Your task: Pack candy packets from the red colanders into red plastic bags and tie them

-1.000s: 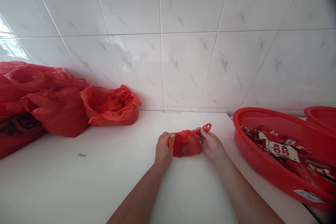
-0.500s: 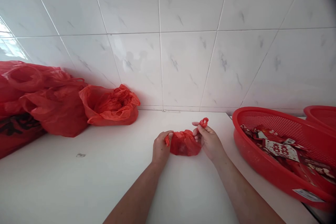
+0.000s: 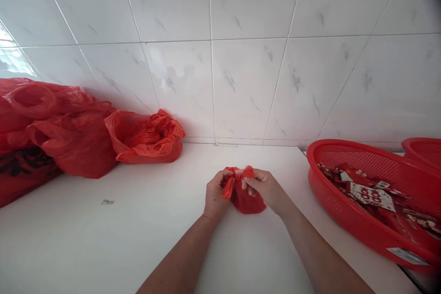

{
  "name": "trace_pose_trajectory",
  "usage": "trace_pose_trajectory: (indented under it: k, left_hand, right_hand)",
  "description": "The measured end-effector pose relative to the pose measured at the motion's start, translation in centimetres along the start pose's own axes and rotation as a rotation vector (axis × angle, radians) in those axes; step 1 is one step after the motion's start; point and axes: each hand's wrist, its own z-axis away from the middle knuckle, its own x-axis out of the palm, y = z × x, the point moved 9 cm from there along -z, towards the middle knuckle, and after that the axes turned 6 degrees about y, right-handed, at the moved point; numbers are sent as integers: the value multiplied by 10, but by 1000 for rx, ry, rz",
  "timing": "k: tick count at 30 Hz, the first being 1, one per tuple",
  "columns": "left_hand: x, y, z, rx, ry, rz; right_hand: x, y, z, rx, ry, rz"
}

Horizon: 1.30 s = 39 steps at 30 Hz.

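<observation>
A small red plastic bag [image 3: 248, 200] rests on the white table between my hands, its top gathered and its lower part bulging. My left hand [image 3: 217, 193] is closed on the left side of the top, with one handle hanging out past the thumb. Pinched in the fingers of my right hand [image 3: 263, 186] is the other handle, drawn close over the top of the bag. The fingertips nearly meet there, and whether the handles cross is too small to tell. What lies inside the bag is hidden.
To the right stands a red plastic basket [image 3: 320, 188] holding printed red packets [image 3: 372, 196]; a second red basket [image 3: 422, 147] is behind it. At the left are an opened red bag [image 3: 148, 140] and a heap of red bags [image 3: 76, 142]. A tiled wall [image 3: 248, 87] bounds the back.
My right hand has moved left and brought its handle in toward my left hand. The bag's top has been drawn together, and its body has turned slightly.
</observation>
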Motion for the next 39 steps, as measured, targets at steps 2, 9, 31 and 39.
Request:
trace_pose_trajectory:
  k: [2, 9, 31, 39]
  left_hand:
    - [0, -2, -1, -21, 6, -11]
    - [-25, -15, -7, -125, 214, -66]
    - [3, -16, -1, -45, 19, -160]
    - [18, 17, 3, 245, -123, -304]
  right_hand:
    - [5, 2, 1, 1, -10, 109]
    - [10, 23, 4, 41, -42, 388]
    - [-3, 34, 0, 116, 28, -85]
    - [-3, 38, -3, 156, -17, -415]
